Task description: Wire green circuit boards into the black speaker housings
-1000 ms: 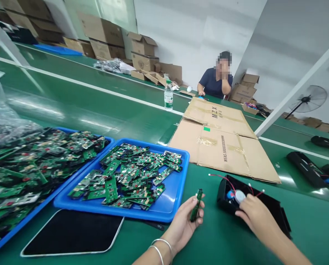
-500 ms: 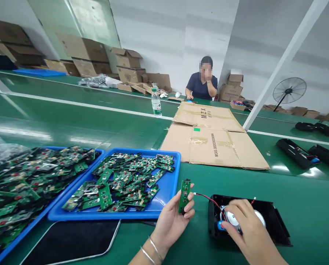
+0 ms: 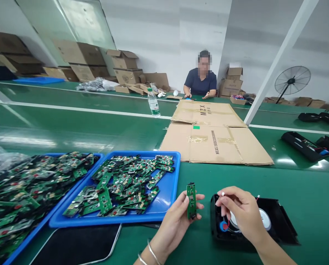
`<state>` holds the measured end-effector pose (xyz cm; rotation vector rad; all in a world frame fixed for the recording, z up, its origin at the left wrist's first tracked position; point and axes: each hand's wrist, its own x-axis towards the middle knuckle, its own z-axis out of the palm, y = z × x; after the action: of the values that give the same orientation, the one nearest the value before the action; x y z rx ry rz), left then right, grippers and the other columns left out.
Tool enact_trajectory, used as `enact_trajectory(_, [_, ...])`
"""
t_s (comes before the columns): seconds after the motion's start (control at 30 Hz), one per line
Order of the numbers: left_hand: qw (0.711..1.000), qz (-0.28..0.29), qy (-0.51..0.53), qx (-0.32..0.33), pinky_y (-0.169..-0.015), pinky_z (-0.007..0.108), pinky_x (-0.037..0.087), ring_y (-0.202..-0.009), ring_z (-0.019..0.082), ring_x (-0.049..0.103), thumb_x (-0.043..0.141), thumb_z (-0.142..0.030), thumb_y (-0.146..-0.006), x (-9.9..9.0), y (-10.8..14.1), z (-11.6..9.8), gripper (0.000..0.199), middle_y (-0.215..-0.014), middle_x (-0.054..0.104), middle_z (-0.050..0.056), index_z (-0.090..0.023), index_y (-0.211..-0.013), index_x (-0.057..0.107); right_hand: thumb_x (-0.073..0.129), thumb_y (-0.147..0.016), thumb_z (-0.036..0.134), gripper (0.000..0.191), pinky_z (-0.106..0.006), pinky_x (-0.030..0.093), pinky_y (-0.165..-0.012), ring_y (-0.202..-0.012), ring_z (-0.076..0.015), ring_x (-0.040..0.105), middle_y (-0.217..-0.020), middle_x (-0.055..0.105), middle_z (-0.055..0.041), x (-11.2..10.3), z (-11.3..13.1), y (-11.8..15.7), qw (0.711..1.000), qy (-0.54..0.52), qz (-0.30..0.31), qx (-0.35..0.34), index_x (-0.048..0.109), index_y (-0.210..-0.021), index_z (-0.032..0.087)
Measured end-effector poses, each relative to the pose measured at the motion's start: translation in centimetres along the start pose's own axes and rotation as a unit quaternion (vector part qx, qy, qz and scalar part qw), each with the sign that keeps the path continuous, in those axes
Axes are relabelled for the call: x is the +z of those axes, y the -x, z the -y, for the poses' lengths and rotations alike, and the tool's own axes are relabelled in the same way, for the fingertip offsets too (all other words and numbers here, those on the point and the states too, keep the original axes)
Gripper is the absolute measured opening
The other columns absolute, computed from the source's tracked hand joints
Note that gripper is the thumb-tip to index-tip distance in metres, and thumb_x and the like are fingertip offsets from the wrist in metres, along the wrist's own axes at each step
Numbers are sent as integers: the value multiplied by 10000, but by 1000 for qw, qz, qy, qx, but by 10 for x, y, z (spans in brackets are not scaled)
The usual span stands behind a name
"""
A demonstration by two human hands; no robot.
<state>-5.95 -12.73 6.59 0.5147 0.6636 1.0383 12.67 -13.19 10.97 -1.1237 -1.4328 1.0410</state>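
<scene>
A green circuit board (image 3: 191,201) stands upright in my left hand (image 3: 178,217), held between thumb and fingers. My right hand (image 3: 243,211) pinches a small white connector (image 3: 222,194) above the left end of a black housing (image 3: 282,221). Inside the housing are round silver-white speakers (image 3: 264,219), partly covered by my right hand, and a blue part (image 3: 224,226) beside red wire. Another small white connector (image 3: 258,197) shows at the housing's back edge. Left of my left hand, a blue tray (image 3: 168,195) holds several circuit boards.
A second tray (image 3: 29,235) heaped with boards lies at far left, a dark flat panel (image 3: 78,244) in front. Flattened cardboard (image 3: 208,143) lies ahead, a bottle (image 3: 153,103) behind it. More black housings (image 3: 303,146) are at right. A person (image 3: 200,82) sits across the table.
My right hand has risen from the blue part and now pinches the white connector. My left hand has shifted slightly right and down with the board. The person across has lowered a hand from the face.
</scene>
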Motion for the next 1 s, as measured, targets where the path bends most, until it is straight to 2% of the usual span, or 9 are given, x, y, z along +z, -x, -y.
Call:
enact_trajectory(0.1, [997, 0, -71, 13, -619, 296, 485, -768, 185, 601, 647, -343, -793, 2, 1, 4, 217, -965, 650, 74, -195, -942, 593, 582, -833, 313, 157, -208, 445, -419, -454, -110, 546, -578, 624, -1, -4, -1, -1, 998, 62, 12, -14, 675, -809, 189])
enact_trajectory(0.17, [985, -11, -165, 42, -616, 291, 479, -742, 195, 610, 713, -320, -726, 1, 1, 7, 243, -865, 648, 44, -205, -910, 601, 562, -845, 272, 138, -211, 448, -457, -499, -119, 558, -574, 607, 2, -4, 0, -1, 991, 126, 35, -39, 671, -810, 195])
enact_trajectory(0.33, [887, -39, -440, 134, -788, 319, 443, -859, 241, 605, 742, -200, -677, -1, 6, 8, 261, -909, 696, 53, -231, -928, 679, 451, -894, 180, 194, -250, 471, -582, -658, -139, 576, -808, 620, -58, 5, -4, 1, 936, 269, 107, -198, 639, -847, 185])
enact_trajectory(0.43, [869, -47, -470, 148, -772, 319, 454, -853, 250, 615, 751, -202, -662, 2, 10, 2, 268, -913, 707, 52, -240, -919, 684, 430, -908, 163, 202, -271, 474, -632, -712, -152, 584, -834, 625, -59, 9, -11, 1, 911, 317, 129, -228, 628, -875, 185])
enact_trajectory(0.53, [890, -59, -426, 148, -750, 310, 467, -829, 241, 619, 782, -170, -616, 4, 10, -3, 265, -854, 703, 46, -225, -846, 663, 433, -914, 174, 194, -267, 465, -610, -681, -147, 574, -769, 626, -44, 10, -15, 2, 909, 317, 129, -238, 624, -879, 187])
enact_trajectory(0.63, [939, -63, -307, 145, -715, 270, 472, -805, 201, 608, 814, -116, -555, 3, 8, -3, 369, -825, 677, 21, -221, -849, 616, 453, -907, 170, 170, -261, 465, -603, -669, -140, 567, -764, 626, -45, 13, -14, 3, 919, 290, 114, -242, 622, -893, 181])
enact_trajectory(0.77, [990, -4, -114, 80, -629, 223, 471, -726, 150, 596, 849, -124, -504, 0, 3, 6, 527, -807, 652, 4, -214, -954, 589, 465, -889, 143, 151, -263, 433, -543, -595, -136, 528, -681, 598, -30, 18, -11, 6, 918, 278, 96, -265, 610, -857, 173])
enact_trajectory(0.87, [999, 22, -23, 35, -644, 210, 469, -712, 128, 589, 853, -158, -524, 1, 2, 10, 515, -797, 654, 12, -195, -970, 599, 462, -886, 131, 158, -266, 416, -529, -575, -134, 515, -666, 590, -28, 21, -12, 7, 910, 293, 91, -279, 606, -838, 174])
enact_trajectory(1.0, [999, 43, 21, -13, -645, 222, 495, -738, 145, 611, 840, -184, -565, 3, 5, 10, 462, -819, 646, 23, -193, -977, 631, 461, -873, 100, 174, -267, 390, -498, -545, -137, 482, -611, 546, -23, 20, -15, 8, 880, 352, 36, -316, 613, -819, 167])
